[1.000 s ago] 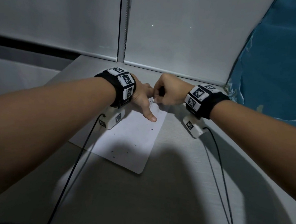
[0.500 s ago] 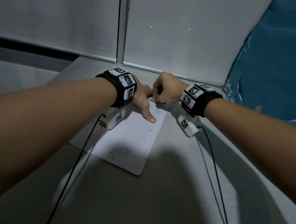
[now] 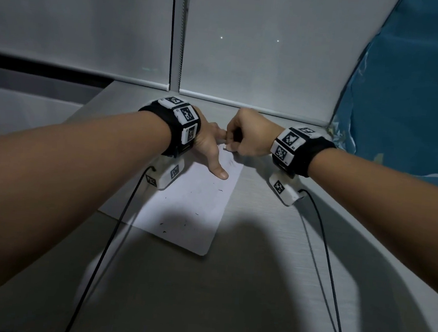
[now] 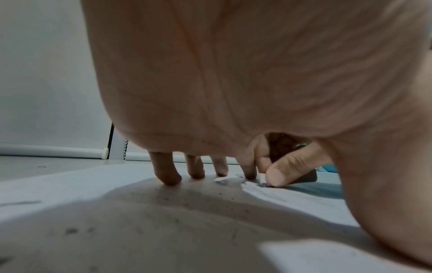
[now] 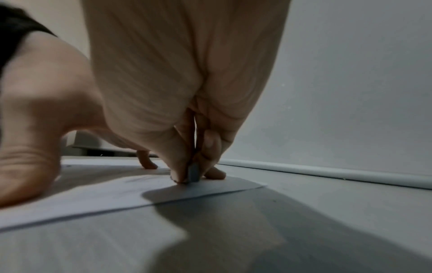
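Pinching a small grey eraser (image 5: 193, 173) between thumb and curled fingers, the right hand (image 3: 250, 138) holds it nearly upright, long axis pointing down, lower end touching the sheet of paper (image 3: 190, 206) near its far right corner; the sheet lies flat on the desk (image 3: 253, 303), long axis running away from the person toward the roller blind (image 3: 250, 48); the left hand (image 3: 209, 144) is spread wide, straight fingertips (image 4: 168, 177) and thumb pressing the sheet just beside the eraser; faint grey smudges mark the paper at the eraser, and dark crumbs (image 3: 177, 224) are scattered over the near half; a white wrist unit (image 3: 170, 174) hangs over the sheet's left part; a blue cloth (image 3: 419, 104) hangs at the right, well apart.
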Tool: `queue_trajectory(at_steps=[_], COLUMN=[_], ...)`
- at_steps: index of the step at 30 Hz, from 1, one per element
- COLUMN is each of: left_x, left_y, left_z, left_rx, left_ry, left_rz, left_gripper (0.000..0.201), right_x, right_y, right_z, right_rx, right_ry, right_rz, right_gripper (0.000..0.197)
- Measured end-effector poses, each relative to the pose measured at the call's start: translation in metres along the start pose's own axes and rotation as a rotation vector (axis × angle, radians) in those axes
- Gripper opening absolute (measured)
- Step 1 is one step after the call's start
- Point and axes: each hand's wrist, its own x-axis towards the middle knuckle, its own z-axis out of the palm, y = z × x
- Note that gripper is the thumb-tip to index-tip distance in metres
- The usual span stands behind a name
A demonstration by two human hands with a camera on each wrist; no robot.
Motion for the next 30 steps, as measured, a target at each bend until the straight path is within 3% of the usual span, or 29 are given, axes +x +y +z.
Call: queue_trajectory(at_steps=[3, 7, 13, 19, 25, 30], left_x=[-0.002, -0.005, -0.009, -0.004, -0.009, -0.01], left_y=[0.002, 0.003, 0.007, 0.005, 0.01, 0.009], left_z=[0.0, 0.001, -0.001, 0.001, -0.001, -0.002], left_rx=[-0.006, -0.001, 0.046, 0.027, 0.069, 0.043], left_ry=[0.006, 0.017, -0.005, -0.03, -0.007, -0.029], left_rz=[0.021, 0.047, 0.043, 0.071, 0.03, 0.04], left_gripper=[0.112, 0.108, 0.112, 0.114, 0.113, 0.116], right_x=[-0.01, -0.029, -0.02, -0.042, -0.023, -0.039], right_y=[-0.005, -0.005, 0.001, -0.007, 0.0, -0.002], right_z=[-0.001, -0.003, -0.003, -0.002, -0.003, 0.0], right_rx=[-0.02, 0.018, 0.004, 0.016, -0.033, -0.016], right_ry=[-0.013, -0.134, -0.039, -0.125, -0.039, -0.094], right_rz=[-0.062, -0.152, -0.093, -0.183, -0.104, -0.158], right_gripper=[0.011, 0.01, 0.014, 0.01, 0.012, 0.009])
